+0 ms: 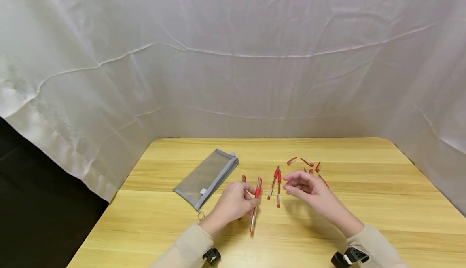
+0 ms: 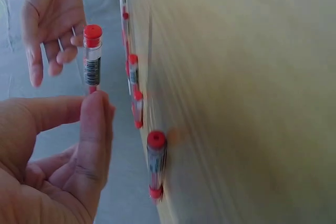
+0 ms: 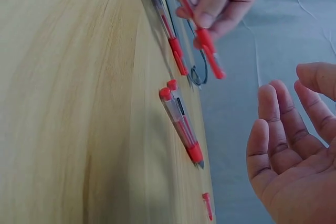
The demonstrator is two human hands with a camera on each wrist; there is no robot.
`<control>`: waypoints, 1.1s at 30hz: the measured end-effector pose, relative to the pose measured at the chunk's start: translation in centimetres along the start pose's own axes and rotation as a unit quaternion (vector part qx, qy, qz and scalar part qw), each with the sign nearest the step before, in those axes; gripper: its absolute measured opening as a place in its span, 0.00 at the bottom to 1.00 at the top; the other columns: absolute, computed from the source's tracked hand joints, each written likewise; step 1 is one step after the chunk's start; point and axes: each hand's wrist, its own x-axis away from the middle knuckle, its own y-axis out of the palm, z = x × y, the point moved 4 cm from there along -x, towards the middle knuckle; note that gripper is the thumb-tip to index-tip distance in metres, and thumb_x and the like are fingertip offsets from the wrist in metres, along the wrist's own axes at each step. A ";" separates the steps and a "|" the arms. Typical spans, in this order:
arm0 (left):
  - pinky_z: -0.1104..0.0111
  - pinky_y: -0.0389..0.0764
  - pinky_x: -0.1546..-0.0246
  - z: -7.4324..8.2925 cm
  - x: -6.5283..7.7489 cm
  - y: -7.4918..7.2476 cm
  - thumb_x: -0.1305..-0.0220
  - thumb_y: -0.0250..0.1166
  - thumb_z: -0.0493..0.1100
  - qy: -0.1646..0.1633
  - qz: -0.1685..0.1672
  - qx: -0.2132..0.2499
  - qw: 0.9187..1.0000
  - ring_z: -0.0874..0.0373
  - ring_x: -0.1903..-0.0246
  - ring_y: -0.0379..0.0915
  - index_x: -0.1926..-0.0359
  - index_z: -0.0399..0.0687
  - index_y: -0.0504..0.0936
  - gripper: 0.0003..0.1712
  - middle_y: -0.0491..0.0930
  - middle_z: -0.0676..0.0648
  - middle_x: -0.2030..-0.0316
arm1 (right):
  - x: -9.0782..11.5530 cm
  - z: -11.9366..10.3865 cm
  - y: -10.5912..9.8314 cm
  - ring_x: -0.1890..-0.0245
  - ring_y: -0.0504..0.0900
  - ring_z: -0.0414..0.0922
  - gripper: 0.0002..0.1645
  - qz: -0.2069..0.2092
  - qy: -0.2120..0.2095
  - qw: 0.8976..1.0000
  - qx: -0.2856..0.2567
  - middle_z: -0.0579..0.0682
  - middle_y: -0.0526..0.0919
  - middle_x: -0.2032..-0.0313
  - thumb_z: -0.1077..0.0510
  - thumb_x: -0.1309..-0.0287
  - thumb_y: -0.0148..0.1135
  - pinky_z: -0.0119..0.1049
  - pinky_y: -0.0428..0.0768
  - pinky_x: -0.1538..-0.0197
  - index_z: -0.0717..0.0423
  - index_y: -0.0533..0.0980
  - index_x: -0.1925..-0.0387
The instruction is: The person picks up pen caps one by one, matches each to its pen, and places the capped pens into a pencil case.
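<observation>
My left hand (image 1: 236, 204) pinches a red pen (image 1: 257, 191) between thumb and fingers, raised over the table. Its red cap is on, at the far end, in the head view. Another capped red pen (image 3: 167, 24) lies on the table beneath that hand, largely hidden by it in the head view. To the right, two uncapped red pens (image 1: 278, 189) lie close together, tips pointing away from me. My right hand (image 1: 316, 188) hovers beside them, fingers loosely bent and apart, with nothing in it; its palm (image 3: 304, 187) faces the left hand.
A grey mesh zip pouch (image 1: 207, 175) lies flat left of the left hand, its ring (image 1: 201, 215) toward me. Several loose red caps (image 1: 307, 161) lie beyond the right hand, which partly covers more pens (image 1: 323, 180). Pale curtains (image 1: 269, 86) hang behind the wooden table (image 1: 393, 203).
</observation>
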 end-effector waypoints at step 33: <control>0.73 0.83 0.84 -0.4 -2.7 -0.9 0.42 0.81 0.33 -0.047 -0.010 -0.129 0.990 0.62 0.90 0.80 0.83 0.41 0.79 0.20 0.80 0.49 0.88 | 5.6 1.5 -6.6 0.57 0.89 0.35 0.12 0.056 -0.023 0.997 0.038 0.39 0.90 0.55 0.68 0.22 0.57 0.29 0.87 0.56 0.60 0.79 0.44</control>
